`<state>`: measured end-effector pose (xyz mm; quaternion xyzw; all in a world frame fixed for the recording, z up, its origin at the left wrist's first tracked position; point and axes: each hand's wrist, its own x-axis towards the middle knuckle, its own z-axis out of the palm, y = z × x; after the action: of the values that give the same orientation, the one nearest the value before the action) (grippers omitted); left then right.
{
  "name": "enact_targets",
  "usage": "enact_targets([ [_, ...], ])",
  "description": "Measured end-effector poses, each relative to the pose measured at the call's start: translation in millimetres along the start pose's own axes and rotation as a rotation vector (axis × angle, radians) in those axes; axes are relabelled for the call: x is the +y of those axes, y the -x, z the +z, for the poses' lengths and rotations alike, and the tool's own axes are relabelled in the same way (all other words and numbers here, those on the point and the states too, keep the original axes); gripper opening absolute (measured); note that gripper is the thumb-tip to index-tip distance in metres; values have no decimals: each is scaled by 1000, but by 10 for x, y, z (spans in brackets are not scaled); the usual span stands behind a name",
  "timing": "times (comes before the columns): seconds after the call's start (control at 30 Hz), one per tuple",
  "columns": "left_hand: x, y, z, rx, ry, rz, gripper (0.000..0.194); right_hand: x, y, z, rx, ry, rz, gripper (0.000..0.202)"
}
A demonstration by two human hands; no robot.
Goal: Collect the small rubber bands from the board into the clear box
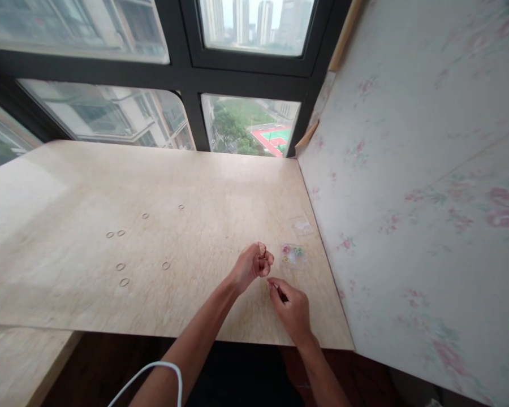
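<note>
My left hand (251, 265) is raised over the right part of the marbled tabletop (207, 226), its fingers curled round a thin ring-like piece (261, 255). Just below and to the right, my right hand (290, 305) pinches thumb and forefinger together; what lies between them is too small to name. A clear compartment box (292, 261) with small pink, green and yellow pieces stands beyond my hands, to the right. Behind it is a clear lid (301, 226). Several thin metal rings (165, 265) are scattered over the left and middle of the top.
A wall with floral paper (390, 198) borders the right side. Dark-framed windows (186, 85) rise behind the table. A white cable (152, 365) loops by my left forearm. The table's front edge runs under my forearms.
</note>
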<state>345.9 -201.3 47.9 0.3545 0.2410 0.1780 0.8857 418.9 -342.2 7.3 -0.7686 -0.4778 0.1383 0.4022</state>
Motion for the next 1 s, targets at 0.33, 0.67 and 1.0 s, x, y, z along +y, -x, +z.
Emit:
enact_targets([
  [0.33, -41, -92, 112, 44, -231, -13, 16, -24, -2, -13, 14, -7, -2, 24],
  [0.67, -157, -179, 139, 149, -748, 218, 12, -47, -3, -21, -3, 15, 5, 25],
  [1.0, -202, -269, 166, 230, -981, 323, 10, -37, 12, -15, -6, 15, 9, 26],
])
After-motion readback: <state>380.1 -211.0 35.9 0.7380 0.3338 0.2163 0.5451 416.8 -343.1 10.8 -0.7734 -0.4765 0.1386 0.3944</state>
